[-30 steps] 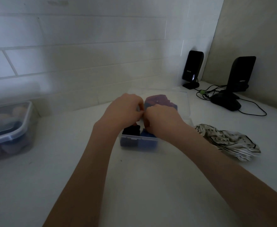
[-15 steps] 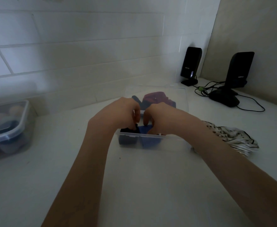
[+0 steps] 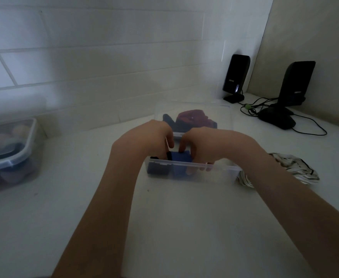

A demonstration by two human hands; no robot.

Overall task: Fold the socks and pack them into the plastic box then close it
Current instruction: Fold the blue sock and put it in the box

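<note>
A clear plastic box [image 3: 220, 173] stands on the white counter in the middle of the view. Inside it sit a dark folded sock [image 3: 157, 170] at the left and a blue folded sock [image 3: 181, 157] beside it. My left hand [image 3: 144, 141] and my right hand [image 3: 208, 145] reach down into the box, fingers curled on the blue folded sock. Behind the box, its clear lid [image 3: 224, 115] stands against the wall, with a dark red sock [image 3: 192, 118] and a dark blue one showing through it. A striped sock [image 3: 292, 169] lies crumpled to the right.
A closed plastic container [image 3: 10, 157] with rounded items stands at the left edge. Two black speakers [image 3: 235, 77] [image 3: 296, 83] with cables and a black mouse [image 3: 276, 119] occupy the back right corner. A tiled wall runs behind.
Both hands have moved down and nearer to me, deeper into the box, pressing the blue folded sock beside the dark one. The camera has tilted slightly.
</note>
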